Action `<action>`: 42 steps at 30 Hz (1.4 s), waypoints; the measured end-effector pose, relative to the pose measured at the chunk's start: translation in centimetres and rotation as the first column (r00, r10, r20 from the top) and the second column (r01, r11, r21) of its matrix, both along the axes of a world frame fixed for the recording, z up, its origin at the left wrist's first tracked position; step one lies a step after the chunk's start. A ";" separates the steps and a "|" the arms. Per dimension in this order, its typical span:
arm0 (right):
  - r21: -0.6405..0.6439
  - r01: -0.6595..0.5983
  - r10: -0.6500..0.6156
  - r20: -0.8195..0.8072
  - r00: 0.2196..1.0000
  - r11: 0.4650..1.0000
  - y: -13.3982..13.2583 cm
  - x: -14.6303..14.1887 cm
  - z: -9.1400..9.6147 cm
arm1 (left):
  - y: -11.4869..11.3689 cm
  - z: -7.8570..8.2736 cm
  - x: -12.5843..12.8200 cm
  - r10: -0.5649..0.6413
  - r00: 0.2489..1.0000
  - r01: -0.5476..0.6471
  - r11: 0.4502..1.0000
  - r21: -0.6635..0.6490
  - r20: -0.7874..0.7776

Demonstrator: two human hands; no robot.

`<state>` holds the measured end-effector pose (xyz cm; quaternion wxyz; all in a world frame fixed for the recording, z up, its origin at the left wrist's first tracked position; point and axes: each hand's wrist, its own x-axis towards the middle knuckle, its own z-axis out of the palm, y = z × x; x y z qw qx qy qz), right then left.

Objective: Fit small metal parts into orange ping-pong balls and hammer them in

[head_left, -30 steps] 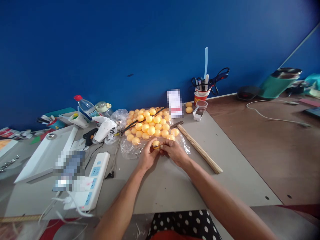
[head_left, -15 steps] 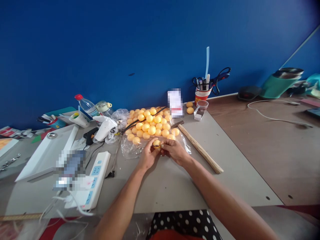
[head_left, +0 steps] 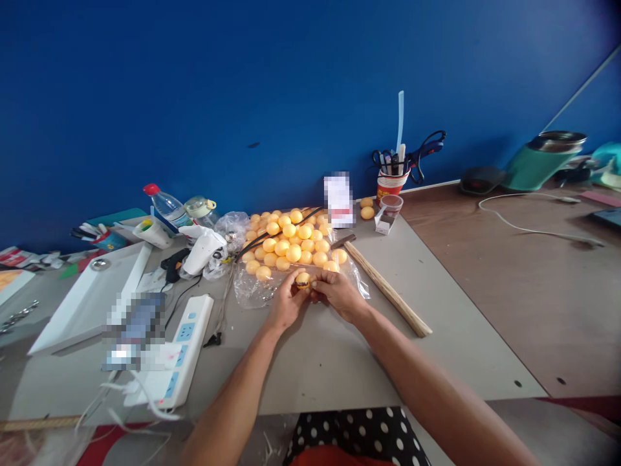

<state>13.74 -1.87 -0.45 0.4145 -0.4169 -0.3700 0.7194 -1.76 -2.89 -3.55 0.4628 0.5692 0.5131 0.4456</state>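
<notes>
Both of my hands meet over the grey table, holding one orange ball (head_left: pixel 303 279) with a dark mark on it. My left hand (head_left: pixel 284 303) grips the ball from the left, fingers curled. My right hand (head_left: pixel 339 294) pinches it from the right. Just beyond my fingers lies a heap of several orange balls (head_left: pixel 291 243) on a clear plastic bag (head_left: pixel 252 291). A hammer with a long wooden handle (head_left: pixel 388 291) lies to the right of my right hand.
A white power strip (head_left: pixel 182 349) and cables lie at the left, with a white tray (head_left: pixel 85 298), a white glue gun (head_left: pixel 204 251) and bottles (head_left: pixel 167 206) behind. A red cup (head_left: pixel 391 184) with scissors and pens stands by the blue wall. Two loose balls (head_left: pixel 367 208) lie near it.
</notes>
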 end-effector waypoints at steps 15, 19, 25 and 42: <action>0.009 0.020 -0.020 0.040 0.999 1.000 0.0 -0.1 -0.5 | 0.0 0.0 0.2 0.045 0.999 -0.044 0.998 0.055 -0.028; 0.002 0.022 -0.022 0.035 0.999 1.000 0.0 -0.2 -0.4 | -0.1 0.1 0.4 0.047 0.998 -0.046 0.998 0.046 -0.030; -0.006 0.028 -0.028 0.020 0.999 1.000 -0.1 -0.1 -0.2 | -0.1 0.1 0.3 0.048 0.998 -0.046 0.998 0.050 -0.041; -0.029 0.029 -0.029 0.028 0.999 0.999 -0.1 -0.2 -0.4 | -0.2 0.1 0.2 0.055 0.994 -0.047 0.996 0.081 -0.099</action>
